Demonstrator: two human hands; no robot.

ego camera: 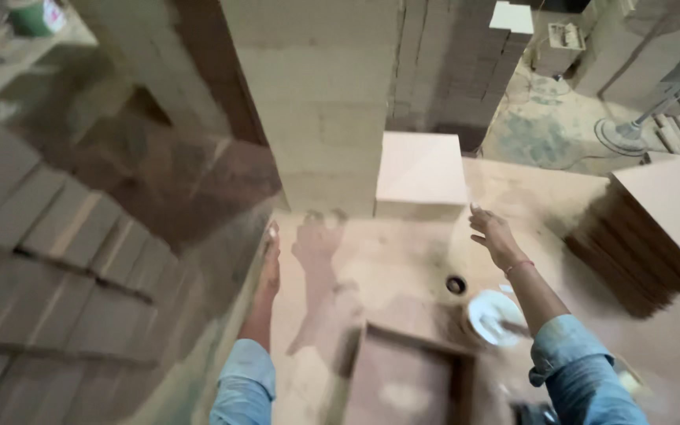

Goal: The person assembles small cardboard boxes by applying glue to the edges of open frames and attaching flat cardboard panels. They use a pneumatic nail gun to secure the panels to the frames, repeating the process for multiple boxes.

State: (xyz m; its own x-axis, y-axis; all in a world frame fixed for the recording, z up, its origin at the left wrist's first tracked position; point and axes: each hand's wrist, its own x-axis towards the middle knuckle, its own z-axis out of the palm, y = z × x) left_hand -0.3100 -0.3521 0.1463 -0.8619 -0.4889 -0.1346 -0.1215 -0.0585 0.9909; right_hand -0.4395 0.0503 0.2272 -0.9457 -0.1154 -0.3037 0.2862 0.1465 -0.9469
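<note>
My left hand (269, 264) stretches forward over the left edge of a dusty wooden worktable (403, 260), fingers straight and holding nothing. My right hand (491, 230) reaches forward over the table, fingers spread and empty, just right of a short stack of pale square boards (421, 169). A red thread circles the right wrist. Both arms wear blue denim sleeves. Behind the short stack rises a tall pile of pale boards (320, 94).
A white bowl (496, 316) and a small round hole (456, 284) lie on the table near my right forearm. A brown box (411, 378) sits at the front. Stacked brown boards (80, 236) fill the left; another stack (655, 228) stands right. A pedestal fan base (623, 135) rests on the floor.
</note>
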